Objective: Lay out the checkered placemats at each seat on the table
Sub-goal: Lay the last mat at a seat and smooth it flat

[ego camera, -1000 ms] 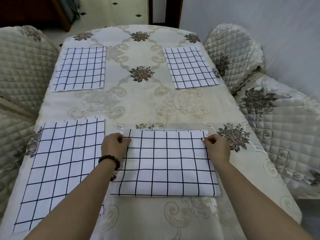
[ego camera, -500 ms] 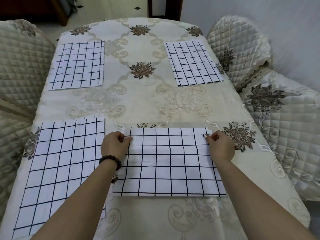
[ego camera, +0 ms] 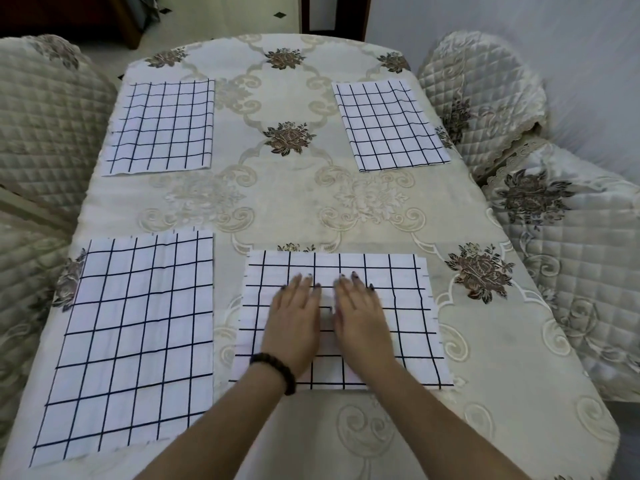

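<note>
Several white placemats with dark grid lines lie flat on the cream floral tablecloth (ego camera: 294,209). One placemat (ego camera: 398,327) lies near me, right of centre. My left hand (ego camera: 294,320) and my right hand (ego camera: 360,320) rest flat on its middle, side by side, palms down, fingers slightly apart, gripping nothing. A dark bead bracelet is on my left wrist. A second placemat (ego camera: 135,337) lies at the near left. Two more lie at the far left (ego camera: 162,128) and the far right (ego camera: 389,124).
Quilted cream chair covers flank the table: two at the left (ego camera: 45,109) and two at the right (ego camera: 485,98), (ego camera: 568,244). A white wall runs along the right. Beyond the table's far end are a tiled floor and a dark door frame (ego camera: 332,12).
Both hands have let go of the near placemat's far corners and moved inward to its middle, now lying flat on it. The view has shifted slightly.
</note>
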Available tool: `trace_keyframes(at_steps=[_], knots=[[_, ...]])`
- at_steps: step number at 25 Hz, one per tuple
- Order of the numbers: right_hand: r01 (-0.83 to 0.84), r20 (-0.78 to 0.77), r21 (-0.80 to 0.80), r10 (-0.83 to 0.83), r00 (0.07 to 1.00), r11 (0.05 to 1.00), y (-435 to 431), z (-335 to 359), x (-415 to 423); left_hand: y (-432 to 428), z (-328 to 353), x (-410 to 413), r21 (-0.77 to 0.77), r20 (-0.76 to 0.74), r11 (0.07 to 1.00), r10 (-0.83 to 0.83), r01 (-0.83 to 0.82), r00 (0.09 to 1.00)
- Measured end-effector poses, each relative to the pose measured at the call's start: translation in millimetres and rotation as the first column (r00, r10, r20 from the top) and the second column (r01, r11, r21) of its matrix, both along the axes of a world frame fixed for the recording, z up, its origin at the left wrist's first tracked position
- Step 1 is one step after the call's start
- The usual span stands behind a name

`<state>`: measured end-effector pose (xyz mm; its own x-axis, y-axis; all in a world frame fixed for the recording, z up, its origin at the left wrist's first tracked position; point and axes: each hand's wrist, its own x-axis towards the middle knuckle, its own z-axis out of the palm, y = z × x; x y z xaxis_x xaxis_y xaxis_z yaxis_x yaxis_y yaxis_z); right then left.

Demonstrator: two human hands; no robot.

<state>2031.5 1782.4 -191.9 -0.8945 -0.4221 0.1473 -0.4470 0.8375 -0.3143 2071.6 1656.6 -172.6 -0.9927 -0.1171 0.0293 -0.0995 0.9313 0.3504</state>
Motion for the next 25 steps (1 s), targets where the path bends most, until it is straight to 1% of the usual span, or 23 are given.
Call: trace_keyframes(at_steps=[1, 2, 3, 6, 8, 10, 13, 17, 19, 21, 22, 23, 25], knots=[[-0.03, 0.031, 0.078, 0.027, 0.999, 0.997, -6.7, -7.2, 7.2, 9.6, -10.0, 5.0, -0.046, 0.081, 0.999, -0.024, 0.028, 0.996], [-0.036, 0.068, 0.122, 0.028, 0.997, 0.992, -10.0, -11.2, 11.5, 14.9, -20.4, 9.6, -0.083, 0.124, 0.996, -0.024, 0.035, 0.992], [-0.029, 0.089, 0.147, 0.016, 0.996, 0.989, -10.3, -14.1, 13.9, 16.4, -28.3, 12.8, -0.099, 0.136, 0.995, -0.012, 0.026, 0.991], [-0.009, 0.065, 0.197, -0.004, 0.998, 0.98, -2.1, -18.2, 16.7, 12.3, -34.8, 16.8, -0.16, 0.119, 0.987, 0.029, -0.01, 0.992], [-0.003, 0.078, 0.2, -0.013, 0.997, 0.98, 4.3, -16.0, 17.6, 5.0, -32.6, 19.3, -0.185, 0.155, 0.982, 0.073, -0.044, 0.985], [0.012, 0.076, 0.208, -0.028, 0.997, 0.978, 15.0, -13.7, 16.6, -4.4, -30.9, 26.2, -0.174, 0.199, 0.979, 0.143, -0.108, 0.97], [0.058, 0.067, 0.256, -0.077, 0.995, 0.965, 48.3, -13.4, 11.8, -17.0, -30.6, 39.3, -0.18, 0.181, 0.969, 0.203, -0.17, 0.962], [0.198, 0.056, 0.304, -0.225, 0.973, 0.932, 94.5, -13.7, 8.6, -33.0, -27.4, 53.2, -0.183, 0.2, 0.967, 0.216, -0.18, 0.956], [0.198, 0.058, 0.345, -0.232, 0.971, 0.917, 101.1, -11.3, 6.1, -36.6, -27.0, 60.1, -0.185, 0.17, 0.958, 0.253, -0.221, 0.953], [0.192, 0.06, 0.333, -0.224, 0.973, 0.923, 96.0, -4.5, 6.1, -33.7, -22.4, 65.4, -0.202, 0.166, 0.948, 0.281, -0.246, 0.945], [0.195, 0.03, 0.303, -0.214, 0.976, 0.933, 89.1, 0.6, 9.7, -27.8, -17.8, 66.9, -0.21, 0.159, 0.946, 0.281, -0.246, 0.946], [0.186, -0.009, 0.259, -0.19, 0.982, 0.948, 79.9, 5.5, 16.5, -18.7, -12.9, 68.0, -0.206, 0.145, 0.951, 0.262, -0.23, 0.954], [0.101, -0.036, 0.197, -0.096, 0.995, 0.975, 57.1, 9.7, 42.2, 7.0, -8.8, 73.8, -0.17, 0.134, 0.977, 0.15, -0.126, 0.98]])
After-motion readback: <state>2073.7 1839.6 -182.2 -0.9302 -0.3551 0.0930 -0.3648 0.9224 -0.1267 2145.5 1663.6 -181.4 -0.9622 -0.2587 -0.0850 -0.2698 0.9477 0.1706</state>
